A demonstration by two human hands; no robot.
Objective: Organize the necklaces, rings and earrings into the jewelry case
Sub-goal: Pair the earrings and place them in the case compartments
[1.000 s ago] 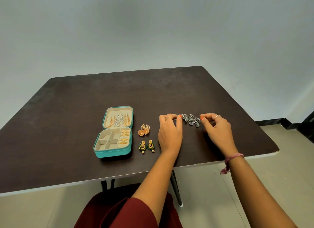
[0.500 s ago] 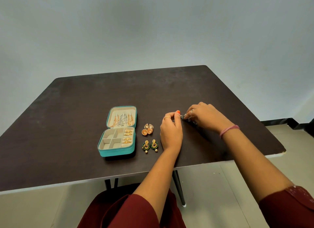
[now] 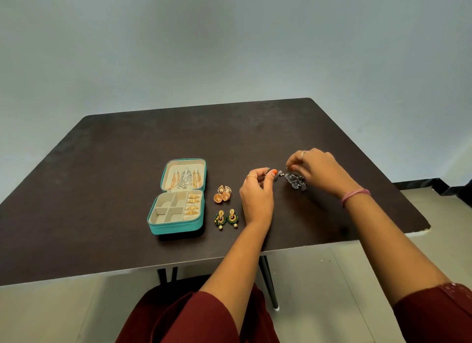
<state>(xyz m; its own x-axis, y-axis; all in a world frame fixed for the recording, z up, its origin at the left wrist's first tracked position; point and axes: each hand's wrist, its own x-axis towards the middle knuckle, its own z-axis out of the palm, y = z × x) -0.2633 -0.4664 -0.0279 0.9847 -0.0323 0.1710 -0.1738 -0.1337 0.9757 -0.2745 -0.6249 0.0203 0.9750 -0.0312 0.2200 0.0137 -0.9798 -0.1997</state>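
On the dark brown wooden table (image 3: 127, 163), a pair of gold-orange dome earrings (image 3: 222, 194) and a pair of green-and-gold drop earrings w/ pearl tips (image 3: 226, 218) lie betw the open teal zip jewelry case (image 3: 176, 225) and the left hand (image 3: 256, 197). Case lid holds gold & silver chain necklaces (image 3: 184, 179); base right-hand slots hold gold rings (image 3: 192, 204), other compartments bare. Left hand pinches one end of a dark silver floral earring piece (image 3: 296, 182), right hand (image 3: 316, 171) pinches the other end, just above the table right of the case.

Soft, even light falls from above; faint shadows sit under the hands on the desk (image 3: 127, 189). Wide-angle bending curves the desk's edges; focus is sharp.
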